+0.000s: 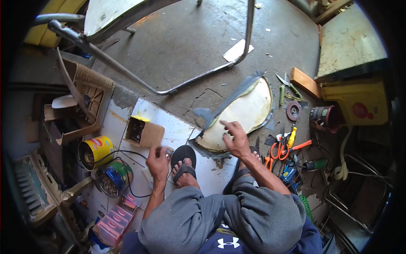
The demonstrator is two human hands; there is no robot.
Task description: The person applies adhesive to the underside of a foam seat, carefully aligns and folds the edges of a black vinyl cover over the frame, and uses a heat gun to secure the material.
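A cream, rounded seat pad lies on the floor in front of my feet, with grey covering material folded along its far left edge. My right hand is over the pad's near part, fingers apart, holding nothing; I cannot tell whether it touches the pad. My left hand is beside my left sandal, its fingers curled together. Next to those fingertips shows a small greyish round piece; what the fingers hold is not clear. Just beyond that hand stands an open cardboard box with small dark items inside.
A metal chair frame stands ahead. At right lie green-handled snips, a grinding disc, orange scissors, a yellow screwdriver and an orange-handled hammer. At left are a yellow tin, a blue tin and a pink organizer.
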